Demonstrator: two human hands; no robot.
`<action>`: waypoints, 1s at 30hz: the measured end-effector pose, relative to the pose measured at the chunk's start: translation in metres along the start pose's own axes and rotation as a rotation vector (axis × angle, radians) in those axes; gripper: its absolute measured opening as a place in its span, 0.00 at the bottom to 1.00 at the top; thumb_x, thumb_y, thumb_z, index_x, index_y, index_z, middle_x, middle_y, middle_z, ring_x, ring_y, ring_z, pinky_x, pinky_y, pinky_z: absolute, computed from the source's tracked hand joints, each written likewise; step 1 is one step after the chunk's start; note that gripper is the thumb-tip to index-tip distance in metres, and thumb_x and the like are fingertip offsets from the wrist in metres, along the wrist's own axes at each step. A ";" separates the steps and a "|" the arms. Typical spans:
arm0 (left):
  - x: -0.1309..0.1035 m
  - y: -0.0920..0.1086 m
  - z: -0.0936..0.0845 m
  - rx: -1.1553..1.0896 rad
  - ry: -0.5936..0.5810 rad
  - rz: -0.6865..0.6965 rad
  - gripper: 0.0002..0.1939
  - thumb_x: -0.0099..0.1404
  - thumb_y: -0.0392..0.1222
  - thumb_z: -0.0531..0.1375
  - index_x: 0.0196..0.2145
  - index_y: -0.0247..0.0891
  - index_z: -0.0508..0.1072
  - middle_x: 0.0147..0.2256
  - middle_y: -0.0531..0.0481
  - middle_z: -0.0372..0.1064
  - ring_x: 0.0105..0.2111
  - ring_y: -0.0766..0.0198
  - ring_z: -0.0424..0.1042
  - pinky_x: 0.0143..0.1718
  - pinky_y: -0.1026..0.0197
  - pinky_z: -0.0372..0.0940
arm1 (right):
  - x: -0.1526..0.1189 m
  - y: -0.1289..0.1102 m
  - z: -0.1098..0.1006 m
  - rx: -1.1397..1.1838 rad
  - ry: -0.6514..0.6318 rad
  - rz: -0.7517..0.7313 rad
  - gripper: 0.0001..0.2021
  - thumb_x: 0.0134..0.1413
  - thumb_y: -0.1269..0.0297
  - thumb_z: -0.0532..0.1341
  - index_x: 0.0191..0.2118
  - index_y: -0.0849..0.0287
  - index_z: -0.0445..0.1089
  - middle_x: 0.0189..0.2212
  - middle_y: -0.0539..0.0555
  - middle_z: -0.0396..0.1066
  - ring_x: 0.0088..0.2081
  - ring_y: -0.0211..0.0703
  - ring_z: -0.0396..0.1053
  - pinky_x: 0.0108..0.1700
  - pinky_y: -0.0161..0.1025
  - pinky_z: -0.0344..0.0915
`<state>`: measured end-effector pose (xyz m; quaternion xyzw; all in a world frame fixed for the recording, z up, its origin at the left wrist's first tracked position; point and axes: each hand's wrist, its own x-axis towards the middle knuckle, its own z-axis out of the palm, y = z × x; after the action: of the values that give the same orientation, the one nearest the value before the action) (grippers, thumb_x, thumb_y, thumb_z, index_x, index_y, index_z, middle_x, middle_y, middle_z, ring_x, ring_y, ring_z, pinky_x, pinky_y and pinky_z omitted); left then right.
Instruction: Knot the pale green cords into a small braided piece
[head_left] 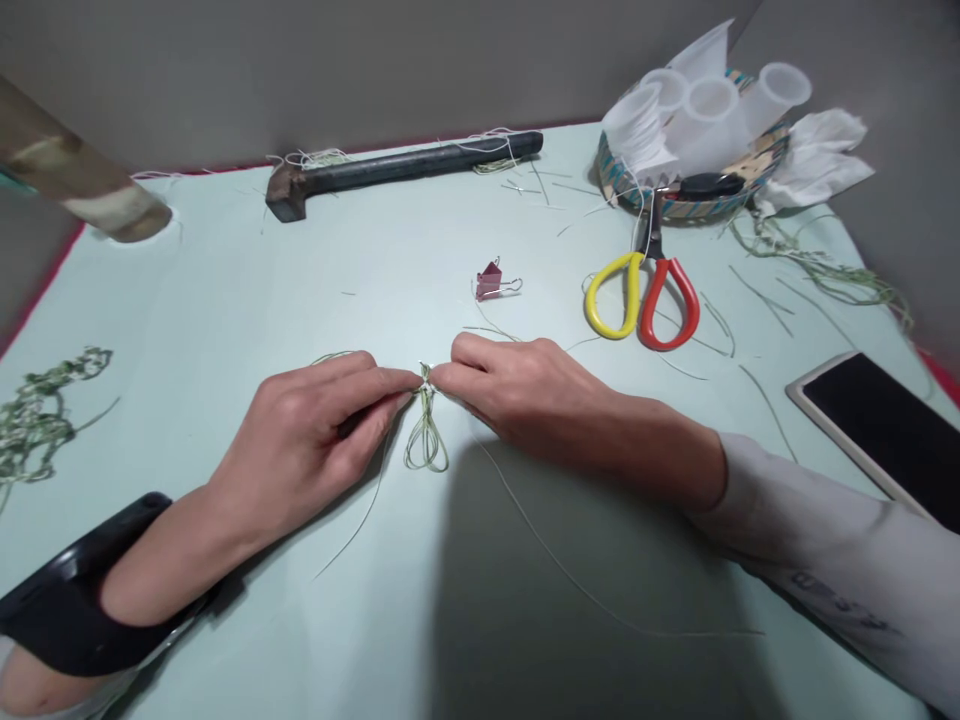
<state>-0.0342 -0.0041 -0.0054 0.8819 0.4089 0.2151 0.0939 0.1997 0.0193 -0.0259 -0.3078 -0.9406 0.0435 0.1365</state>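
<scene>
Green loops (426,445) lie between the hands, their knot (426,384) at the fingertips; left hand (311,420) and right hand (529,385) pinch it from either side. Sleeve (795,520) lettering (844,603) is unreadable.

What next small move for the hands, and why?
Probably snug the white tie on the green loops with a gentle outward pull: left hand and right hand pinch at it from opposite sides, and slack thread trails across the table. Whether it's tight is too small to tell.
</scene>
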 end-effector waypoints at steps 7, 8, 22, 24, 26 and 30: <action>-0.003 0.000 0.004 0.029 -0.003 0.046 0.16 0.71 0.31 0.53 0.47 0.28 0.80 0.26 0.49 0.72 0.23 0.65 0.67 0.25 0.62 0.63 | -0.001 -0.004 -0.007 -0.050 -0.098 0.000 0.13 0.70 0.76 0.47 0.45 0.59 0.69 0.33 0.49 0.62 0.27 0.38 0.51 0.25 0.40 0.40; -0.005 0.000 0.005 0.033 -0.001 0.045 0.16 0.71 0.30 0.53 0.48 0.29 0.80 0.26 0.50 0.71 0.23 0.65 0.67 0.25 0.62 0.63 | -0.001 -0.005 -0.008 -0.064 -0.121 0.003 0.14 0.70 0.76 0.47 0.45 0.59 0.68 0.33 0.50 0.62 0.27 0.38 0.51 0.25 0.40 0.40; -0.018 0.005 0.002 0.118 -0.109 0.023 0.24 0.70 0.31 0.50 0.59 0.30 0.74 0.29 0.47 0.77 0.22 0.60 0.72 0.22 0.58 0.65 | -0.027 -0.033 -0.013 -0.285 -0.137 0.037 0.20 0.69 0.80 0.42 0.55 0.65 0.67 0.34 0.54 0.71 0.30 0.42 0.65 0.24 0.44 0.47; -0.022 0.007 0.000 0.132 -0.129 0.021 0.24 0.70 0.32 0.50 0.61 0.29 0.73 0.30 0.46 0.77 0.23 0.59 0.73 0.22 0.57 0.66 | -0.033 -0.037 -0.014 -0.288 -0.149 0.020 0.19 0.68 0.81 0.45 0.54 0.65 0.69 0.35 0.55 0.72 0.32 0.42 0.67 0.24 0.43 0.49; -0.029 0.007 -0.001 0.146 -0.126 0.002 0.25 0.72 0.34 0.50 0.63 0.32 0.70 0.30 0.47 0.77 0.23 0.59 0.73 0.23 0.57 0.66 | -0.040 -0.039 -0.015 -0.264 -0.157 0.003 0.19 0.67 0.81 0.47 0.54 0.65 0.70 0.37 0.55 0.73 0.33 0.42 0.68 0.25 0.42 0.53; -0.045 0.007 -0.004 0.150 -0.127 -0.057 0.25 0.75 0.37 0.49 0.67 0.42 0.64 0.34 0.49 0.77 0.24 0.60 0.74 0.25 0.58 0.68 | -0.056 -0.041 -0.017 -0.228 -0.086 -0.023 0.19 0.68 0.80 0.48 0.60 0.71 0.64 0.38 0.56 0.74 0.33 0.43 0.69 0.26 0.42 0.59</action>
<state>-0.0569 -0.0427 -0.0129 0.8862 0.4422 0.1247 0.0594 0.2250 -0.0467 -0.0159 -0.3086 -0.9478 -0.0523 0.0605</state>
